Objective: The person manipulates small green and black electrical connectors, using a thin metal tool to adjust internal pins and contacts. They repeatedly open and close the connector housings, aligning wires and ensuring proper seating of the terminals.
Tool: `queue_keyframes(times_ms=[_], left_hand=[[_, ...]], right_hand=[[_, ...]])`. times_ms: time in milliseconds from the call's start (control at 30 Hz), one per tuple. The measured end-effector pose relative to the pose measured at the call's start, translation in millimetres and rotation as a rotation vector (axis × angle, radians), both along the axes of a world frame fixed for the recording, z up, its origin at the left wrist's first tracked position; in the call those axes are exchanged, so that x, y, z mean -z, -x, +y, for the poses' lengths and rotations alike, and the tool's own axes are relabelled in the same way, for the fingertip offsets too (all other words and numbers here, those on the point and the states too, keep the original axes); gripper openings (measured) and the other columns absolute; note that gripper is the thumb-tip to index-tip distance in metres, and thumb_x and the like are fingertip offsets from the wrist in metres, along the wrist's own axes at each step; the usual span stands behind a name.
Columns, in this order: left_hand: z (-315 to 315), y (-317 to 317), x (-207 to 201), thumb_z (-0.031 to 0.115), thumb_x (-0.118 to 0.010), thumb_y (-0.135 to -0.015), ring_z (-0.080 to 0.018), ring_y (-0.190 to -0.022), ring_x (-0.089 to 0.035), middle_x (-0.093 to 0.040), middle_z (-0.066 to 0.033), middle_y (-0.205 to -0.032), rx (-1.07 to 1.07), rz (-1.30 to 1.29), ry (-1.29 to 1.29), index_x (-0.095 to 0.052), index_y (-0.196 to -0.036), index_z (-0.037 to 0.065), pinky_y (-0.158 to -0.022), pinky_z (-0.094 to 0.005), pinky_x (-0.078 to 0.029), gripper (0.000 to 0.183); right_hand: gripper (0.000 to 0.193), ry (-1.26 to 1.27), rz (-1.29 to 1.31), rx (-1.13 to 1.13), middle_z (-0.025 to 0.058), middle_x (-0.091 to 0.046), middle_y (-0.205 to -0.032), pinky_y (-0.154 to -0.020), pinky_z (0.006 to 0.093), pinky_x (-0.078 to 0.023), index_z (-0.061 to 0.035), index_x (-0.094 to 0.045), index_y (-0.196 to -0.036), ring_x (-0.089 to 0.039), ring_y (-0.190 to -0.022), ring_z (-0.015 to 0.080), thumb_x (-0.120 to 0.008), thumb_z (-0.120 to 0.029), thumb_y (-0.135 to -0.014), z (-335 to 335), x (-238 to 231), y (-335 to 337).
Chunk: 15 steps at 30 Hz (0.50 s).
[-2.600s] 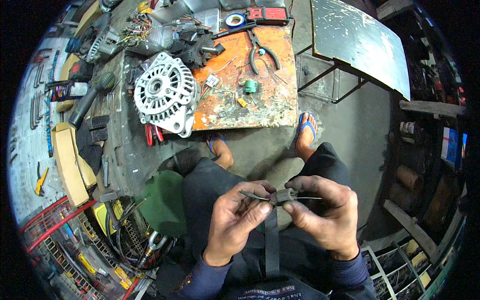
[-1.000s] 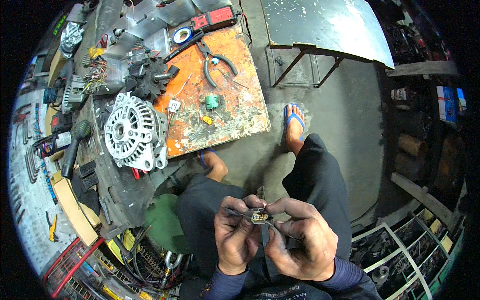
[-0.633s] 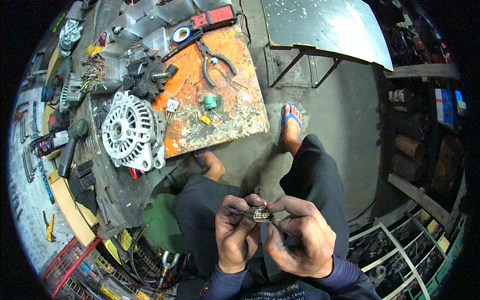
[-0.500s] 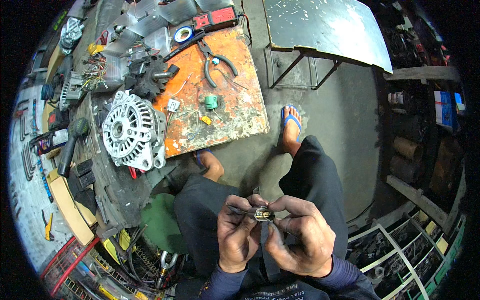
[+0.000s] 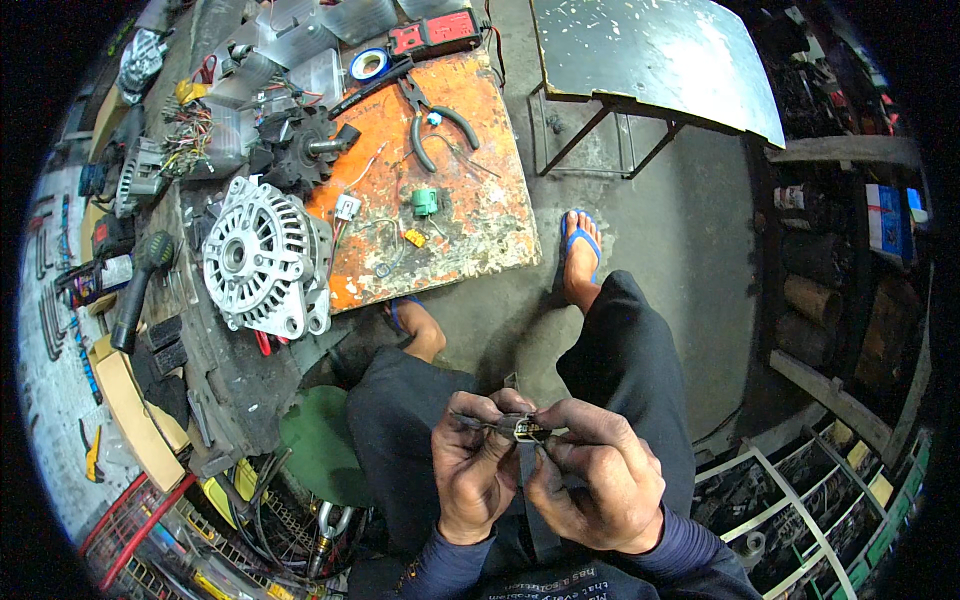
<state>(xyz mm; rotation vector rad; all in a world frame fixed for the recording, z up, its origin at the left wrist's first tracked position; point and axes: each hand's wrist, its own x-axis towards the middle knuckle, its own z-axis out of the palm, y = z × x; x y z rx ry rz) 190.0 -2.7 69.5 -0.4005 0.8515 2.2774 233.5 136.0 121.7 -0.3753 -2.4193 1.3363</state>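
A small dark electrical connector (image 5: 522, 429), with brassy metal pins showing in its open end, is held up above my lap. My left hand (image 5: 472, 470) is closed round its left side, thumb against the fingers. From the other side my right hand (image 5: 605, 475) pinches it between thumb and forefinger. What the fingertips cover is hidden. On the orange worn board (image 5: 470, 225) beyond lie a green connector (image 5: 424, 202), a white connector (image 5: 346, 207), a small yellow connector (image 5: 413, 238) and pliers (image 5: 420, 110) with dark handles.
A silver alternator housing (image 5: 265, 260) stands at the board's left edge, beside a dark rotor (image 5: 300, 150). Behind are a tape roll (image 5: 369, 65) and a red device (image 5: 434, 36). A metal-topped table (image 5: 650, 60) is far right; a shelf rack (image 5: 800, 500) is near right.
The connector has tilted slightly between my fingers, and my right hand has shifted a little left. Both hands keep their hold. The things on the board stay put.
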Motion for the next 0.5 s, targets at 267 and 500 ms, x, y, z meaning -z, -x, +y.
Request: queue_keyframes(times_ms=[267,500], left_hand=[[-8.7,-2.0,5.8,-0.002,-0.071,-0.097,-0.0199,-0.106,-0.069,-0.069,-0.0187,-0.118,0.028,0.074,0.139,-0.059,-0.110,0.001,-0.097,-0.0324,-0.057,0.017],[-10.9,-2.5,9.5,0.001,-0.073,-0.097,-0.0189,-0.104,-0.069,-0.069,-0.0184,-0.119,0.070,0.068,0.128,-0.059,-0.110,0.000,-0.098,-0.0326,-0.055,0.019]], right_hand=[[0.024,0.146,-0.076,-0.055,0.0241,-0.074,-0.107,-0.071,0.0334,-0.063,0.0018,-0.057,-0.085,-0.077,-0.081,0.0274,-0.078,0.005,-0.073,9.6,-3.6,6.4],[0.021,0.252,-0.124,-0.120,0.0221,-0.073,-0.113,-0.069,0.0357,-0.062,0.0025,-0.058,-0.088,-0.076,-0.083,0.0313,-0.078,-0.001,-0.079,17.4,-0.9,4.8]])
